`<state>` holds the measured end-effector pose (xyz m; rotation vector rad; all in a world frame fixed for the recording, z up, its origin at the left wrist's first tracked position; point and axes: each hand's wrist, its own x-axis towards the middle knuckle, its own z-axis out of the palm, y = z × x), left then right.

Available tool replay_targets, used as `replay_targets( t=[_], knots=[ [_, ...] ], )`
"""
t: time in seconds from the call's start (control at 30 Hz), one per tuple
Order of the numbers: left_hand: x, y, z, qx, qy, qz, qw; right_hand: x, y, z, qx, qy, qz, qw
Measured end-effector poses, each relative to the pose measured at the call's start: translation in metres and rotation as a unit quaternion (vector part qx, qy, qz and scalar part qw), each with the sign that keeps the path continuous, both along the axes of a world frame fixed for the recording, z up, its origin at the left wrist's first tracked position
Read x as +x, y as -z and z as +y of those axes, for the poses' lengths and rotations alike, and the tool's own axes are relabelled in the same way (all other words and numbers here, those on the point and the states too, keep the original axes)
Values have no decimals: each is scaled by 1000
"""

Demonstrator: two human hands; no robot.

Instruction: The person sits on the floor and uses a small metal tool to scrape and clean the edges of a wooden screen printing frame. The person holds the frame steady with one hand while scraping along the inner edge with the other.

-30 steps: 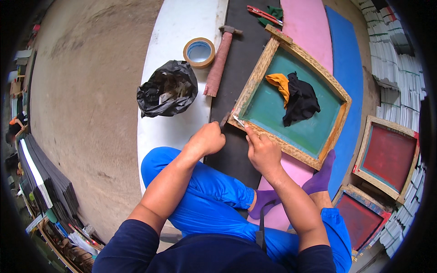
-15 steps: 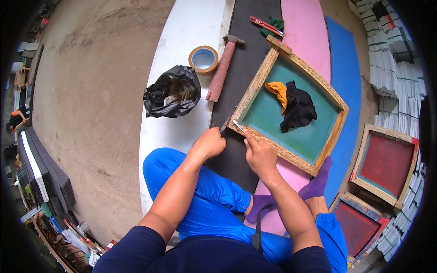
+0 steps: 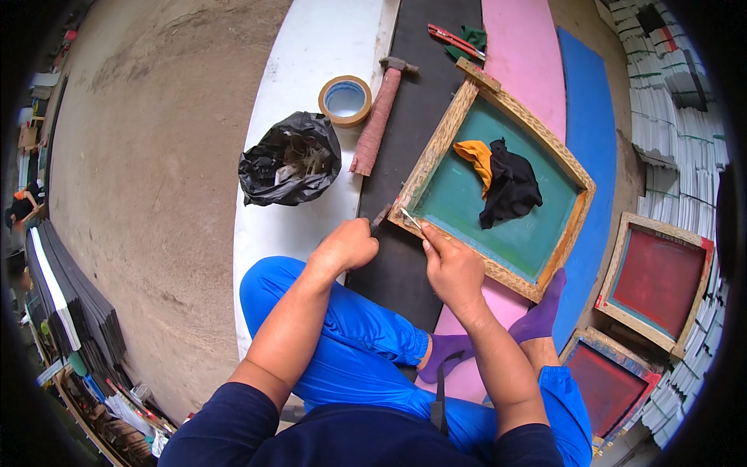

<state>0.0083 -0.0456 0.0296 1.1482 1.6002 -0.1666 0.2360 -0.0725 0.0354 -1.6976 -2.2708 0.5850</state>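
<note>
1. Brown floor (image 3: 163, 171) to the L, bundled white stacks (image 3: 677, 148) far R; work area is white (image 3: 303, 78), black (image 3: 428, 62), pink (image 3: 525, 47) + blue panels (image 3: 595, 117), person seated x-legged on them.
2. Wood frame (image 3: 506, 278) w/ green mesh (image 3: 440, 194) lies across black, pink + blue, near-L corner toward the hands. Black cloth (image 3: 513, 187) + orange cloth (image 3: 476, 156) on mesh.
3. L hand (image 3: 346, 245): grip clamped on dark tool (image 3: 380, 215), tip just beside that corner; can't tell if touching.
4. R hand (image 3: 454, 265): grip pinched on slim pale tool (image 3: 409, 218), tip at same corner. Exact type unclear.
5. Hammer (image 3: 376, 124), tape roll (image 3: 348, 121), black bag (image 3: 261, 167) unheld, L of frame.
6. Step, my read: close two-tool work on the corner, prob. scraping or prying.
7. Next move IMO calls for small, controlled strokes; I'd keep tips off mesh.
</note>
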Motion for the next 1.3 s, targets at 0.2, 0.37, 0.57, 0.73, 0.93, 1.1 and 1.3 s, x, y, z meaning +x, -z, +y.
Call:
replay_targets(
  t=[0.2, 0.37, 0.57, 0.73, 0.93, 1.1, 1.3],
  knots=[
    [0, 2, -2, 19, 1, 5, 1000, -8, -9, -5, 40, 11, -65, 997],
    [1, -2, -1, 15, 3, 9, 1000, -12, -8, -6, 39, 5, -80, 996],
    [1, 3, -2, 32, 6, 11, 999, -19, -16, -6, 23, -5, -144, 989],
    [-1, 5, -3, 31, 18, 6, 999, -33, -22, -8, 50, -24, -224, 973],
    [8, -1, -9, 52, 21, 18, 998, -66, -19, -14, 99, -40, -349, 931],
    [9, 2, -10, 55, 26, 26, 998, -43, -30, 5, -95, -2, -187, 978],
    [7, -2, -9, 53, 24, 15, 998, -22, -8, -4, -77, 45, -40, 995]
  ],
)
